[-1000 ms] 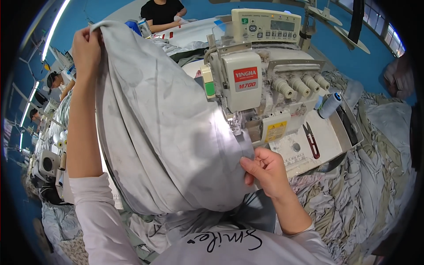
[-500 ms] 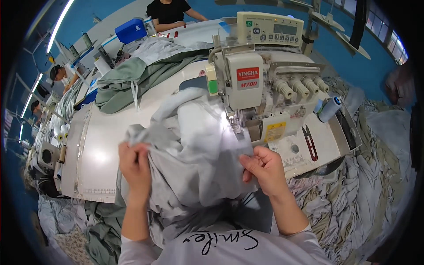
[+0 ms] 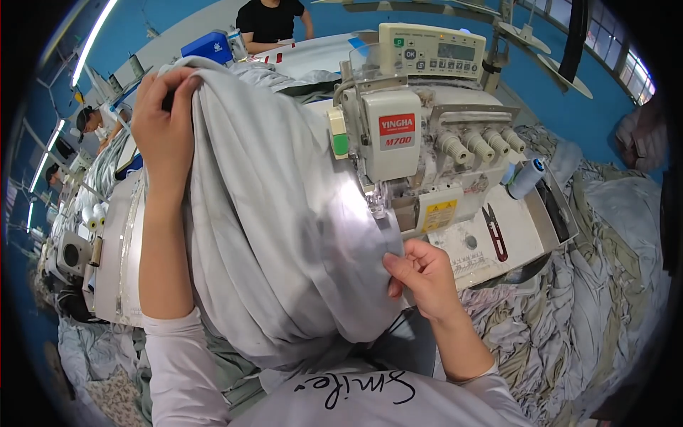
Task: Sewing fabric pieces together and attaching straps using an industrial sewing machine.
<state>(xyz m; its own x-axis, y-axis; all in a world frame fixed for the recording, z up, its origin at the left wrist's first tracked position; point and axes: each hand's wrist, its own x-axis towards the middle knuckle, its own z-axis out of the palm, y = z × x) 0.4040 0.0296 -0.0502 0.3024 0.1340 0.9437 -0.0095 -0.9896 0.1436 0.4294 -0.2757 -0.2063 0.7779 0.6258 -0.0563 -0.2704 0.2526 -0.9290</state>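
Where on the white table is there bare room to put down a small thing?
Bare patches: the white table left of the raised left hand, and beside the red snips under the sewing machine. Grey fabric crowds the middle.

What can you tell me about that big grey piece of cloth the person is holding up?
The grey cloth is plain, smooth and thin-looking, with soft folds. The left hand lifts one end high, so it hangs like a drape over the table. The right hand pinches its lower edge beside the sewing machine, near the needle.
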